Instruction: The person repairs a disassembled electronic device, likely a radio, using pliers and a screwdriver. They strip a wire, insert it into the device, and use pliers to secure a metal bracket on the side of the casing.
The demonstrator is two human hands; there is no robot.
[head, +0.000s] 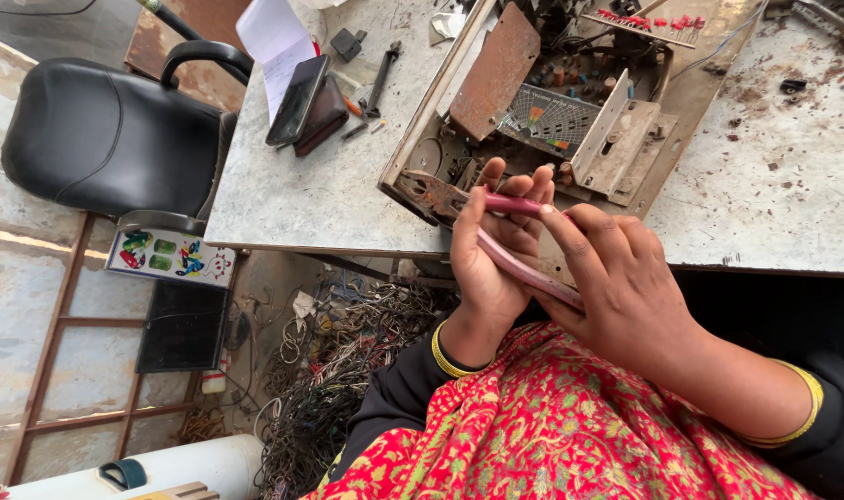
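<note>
Above worktable [311, 194], both hands [570, 268] grip pink handle [524, 264].

I am looking down into a small electronics repair workshop. A stained grey bench [320, 194] carries an opened, rusty chassis [542, 102] with bare components and a dial, plus loose screws and small tools [382, 79]. Below it I see a tangled heap of scrap wires [338, 370] and a worn black office chair [107, 139].

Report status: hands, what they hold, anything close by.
Left hand and right hand both grip a pink tool. Rusty open chassis sits just beyond, on the table.
</note>
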